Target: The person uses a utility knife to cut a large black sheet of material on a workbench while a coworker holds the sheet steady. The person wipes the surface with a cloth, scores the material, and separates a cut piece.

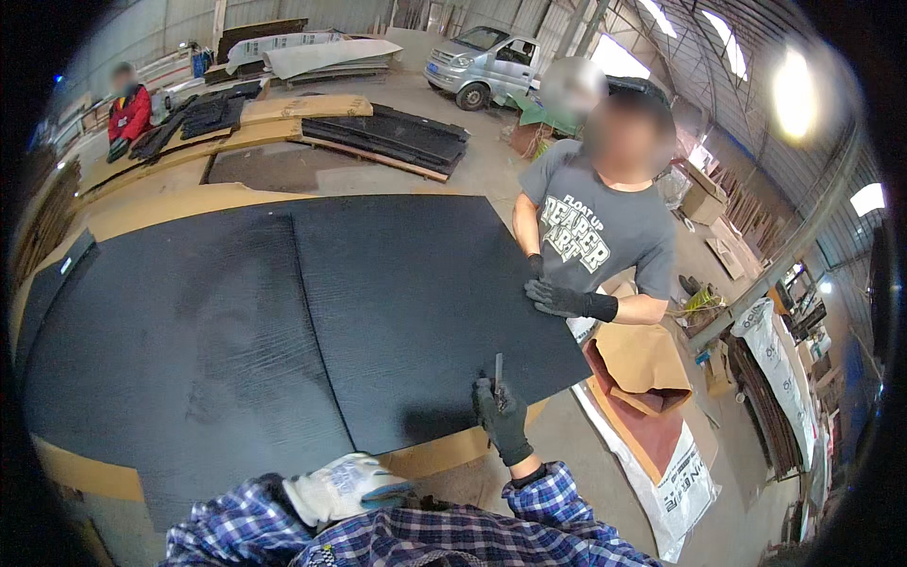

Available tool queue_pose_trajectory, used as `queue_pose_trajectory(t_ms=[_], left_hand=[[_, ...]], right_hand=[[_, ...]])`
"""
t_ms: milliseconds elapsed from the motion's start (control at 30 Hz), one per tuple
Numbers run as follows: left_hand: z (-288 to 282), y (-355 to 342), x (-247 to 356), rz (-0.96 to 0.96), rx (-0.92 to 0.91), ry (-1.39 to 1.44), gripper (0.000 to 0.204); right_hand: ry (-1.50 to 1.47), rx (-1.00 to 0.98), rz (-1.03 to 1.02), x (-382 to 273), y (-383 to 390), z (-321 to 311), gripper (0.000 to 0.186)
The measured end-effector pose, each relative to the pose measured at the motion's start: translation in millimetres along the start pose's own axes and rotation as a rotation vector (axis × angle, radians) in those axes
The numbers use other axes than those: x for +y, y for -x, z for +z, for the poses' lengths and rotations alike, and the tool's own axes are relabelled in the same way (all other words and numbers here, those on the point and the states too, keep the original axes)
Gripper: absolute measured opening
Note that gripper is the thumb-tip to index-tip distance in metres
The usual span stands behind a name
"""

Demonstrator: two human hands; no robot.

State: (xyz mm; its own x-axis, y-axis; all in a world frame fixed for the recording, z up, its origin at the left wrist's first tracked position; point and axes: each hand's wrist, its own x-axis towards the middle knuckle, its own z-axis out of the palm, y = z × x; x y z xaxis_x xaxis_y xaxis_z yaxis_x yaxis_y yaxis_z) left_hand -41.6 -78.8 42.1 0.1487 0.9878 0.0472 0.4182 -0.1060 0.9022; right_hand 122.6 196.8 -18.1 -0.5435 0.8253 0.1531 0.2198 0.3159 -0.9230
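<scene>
As right hand grips tool, upright, on black sheet

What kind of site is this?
Likely a sheet-goods workshop or warehouse: large black sheets on a brown board table, more stacked sheets on the floor, a van parked under a metal roof.

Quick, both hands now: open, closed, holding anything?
Left hand: light glove, curled, grip cannot be told.
Right hand: closed on a thin metal tool.
</scene>
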Motion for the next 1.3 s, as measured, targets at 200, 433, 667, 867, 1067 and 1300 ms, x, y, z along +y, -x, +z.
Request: queue_pose_trajectory(t_ms=[200, 433, 667, 867, 1067, 1300], left_hand=[[-34.0, 57.1, 50.2, -0.24, 0.584, 0.349, 0.037], [-31.0, -9.5, -23.5, -0.522, 1.044, -0.429, 0.059], [-107.3, -103.3, -133.6, -0.635, 1.056, -0.908, 0.055], [-182.8, -180.4, -199.3, -0.933, 1.395, -1.051, 0.051], [-283.0, -185.7, -234.4, -0.964, 1.265, -1.021, 0.05], [-227.0, -297.6, -200.9, -0.161, 0.733, -0.834, 0.042]], right_hand=[[0.014, 0.229, -0.107, 3.8, -16.8, -56.0, 0.019], [0.032, 0.24, -0.034, 51.4, -34.3, -82.8, 0.015], [0.134, 0.343, -0.115, 87.7, -14.2, -103.6, 0.013], [0.36, 0.341, -0.019, 101.2, 2.2, -135.0, 0.018], [0.092, 0.396, -0.03, 86.7, 12.4, -142.9, 0.019], [0.06, 0.357, -0.049, 74.7, 20.1, -140.2, 0.02]])
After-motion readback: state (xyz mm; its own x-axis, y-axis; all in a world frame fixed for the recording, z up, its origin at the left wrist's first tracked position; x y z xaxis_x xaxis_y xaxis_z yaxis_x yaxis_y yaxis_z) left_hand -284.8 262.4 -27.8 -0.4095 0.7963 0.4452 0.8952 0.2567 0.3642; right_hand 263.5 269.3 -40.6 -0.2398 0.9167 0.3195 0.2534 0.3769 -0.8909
